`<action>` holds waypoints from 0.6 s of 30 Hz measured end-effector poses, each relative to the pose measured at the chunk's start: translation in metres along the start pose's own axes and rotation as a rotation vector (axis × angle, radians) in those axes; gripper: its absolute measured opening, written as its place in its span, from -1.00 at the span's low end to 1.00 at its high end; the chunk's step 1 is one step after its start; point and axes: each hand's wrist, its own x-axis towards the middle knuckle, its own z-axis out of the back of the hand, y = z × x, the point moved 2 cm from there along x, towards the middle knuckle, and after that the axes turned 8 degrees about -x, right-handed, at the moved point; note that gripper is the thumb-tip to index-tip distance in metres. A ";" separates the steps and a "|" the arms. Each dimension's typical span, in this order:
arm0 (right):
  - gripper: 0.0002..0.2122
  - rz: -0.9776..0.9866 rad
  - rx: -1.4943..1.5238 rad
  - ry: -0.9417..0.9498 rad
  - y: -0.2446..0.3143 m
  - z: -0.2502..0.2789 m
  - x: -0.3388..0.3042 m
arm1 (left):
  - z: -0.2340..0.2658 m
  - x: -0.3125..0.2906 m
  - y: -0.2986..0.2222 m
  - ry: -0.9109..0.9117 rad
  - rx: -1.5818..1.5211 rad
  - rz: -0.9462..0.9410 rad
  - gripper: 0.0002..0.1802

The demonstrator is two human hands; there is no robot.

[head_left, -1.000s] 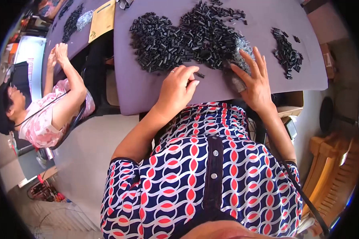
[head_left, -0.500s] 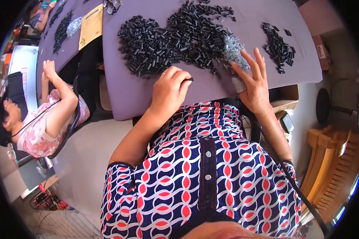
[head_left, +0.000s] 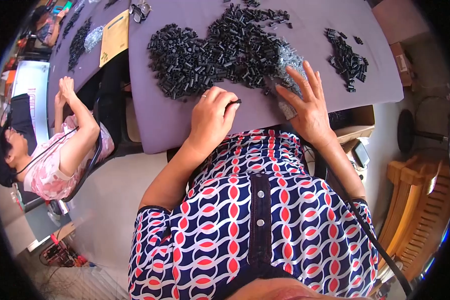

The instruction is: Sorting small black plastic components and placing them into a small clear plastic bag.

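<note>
My left hand (head_left: 211, 118) rests near the front edge of the purple table (head_left: 175, 122), its fingers pinched on one small black tube piece (head_left: 235, 101). Just beyond it lies a big heap of the same black tube pieces (head_left: 210, 47). My right hand (head_left: 305, 106) lies flat with fingers spread on a pile of small shiny metal parts (head_left: 291, 62) at the heap's right edge. A smaller separate pile of black pieces (head_left: 347, 60) sits further right.
Another person in a pink flowered top (head_left: 50, 165) sits at the left with raised hands, at a second purple table with a yellow envelope (head_left: 114, 35) and more black parts (head_left: 77, 42). A wooden chair (head_left: 417, 215) stands at the right, a cardboard box (head_left: 355, 122) under the table.
My left hand picked one black piece off the table and holds it pinched. My right hand slid slightly left over the metal parts. The view shifted a little.
</note>
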 end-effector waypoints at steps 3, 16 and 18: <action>-0.58 0.041 0.030 0.017 0.004 0.001 0.003 | 0.002 0.001 -0.001 -0.017 -0.005 -0.013 -0.86; -0.62 0.043 -0.007 0.029 0.005 0.009 -0.008 | 0.005 -0.003 -0.003 -0.032 -0.002 -0.042 -0.85; -0.63 0.048 0.005 0.031 0.006 0.010 -0.008 | 0.004 -0.005 -0.002 -0.027 0.004 -0.043 -0.86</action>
